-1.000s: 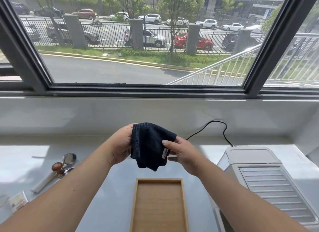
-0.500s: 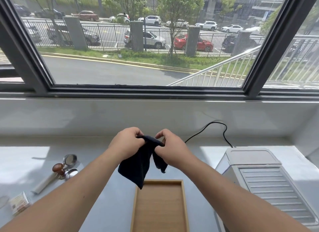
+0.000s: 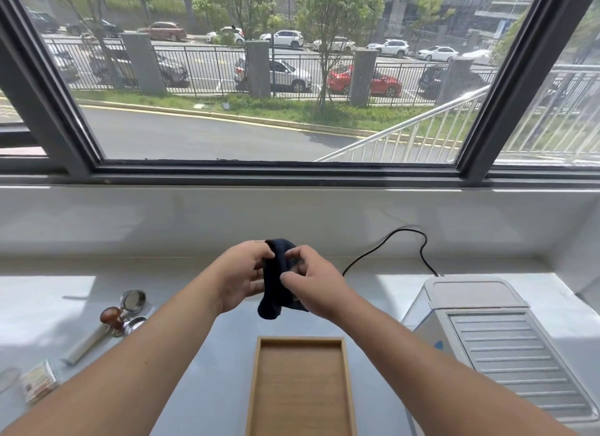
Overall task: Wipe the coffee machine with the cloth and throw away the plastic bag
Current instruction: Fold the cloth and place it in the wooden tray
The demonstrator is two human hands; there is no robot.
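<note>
A dark navy cloth (image 3: pixel 275 279) is bunched into a narrow fold between both my hands, above the white counter. My left hand (image 3: pixel 242 278) grips its left side and my right hand (image 3: pixel 310 283) pinches its right edge. The white coffee machine (image 3: pixel 496 341), with a ribbed top panel, stands at the right, about a hand's width from my right forearm. A small clear plastic bag (image 3: pixel 39 382) with printed contents lies at the counter's lower left.
An empty wooden tray (image 3: pixel 300 341) sits on the counter right below my hands. A portafilter and a wood-knobbed tamper (image 3: pixel 121 315) lie to the left. A black power cord (image 3: pixel 406 240) runs from the machine along the back wall under the window.
The cloth, spread open a second ago, then hanging loose, is now gathered into a tighter narrow fold. Both hands have drawn closer together.
</note>
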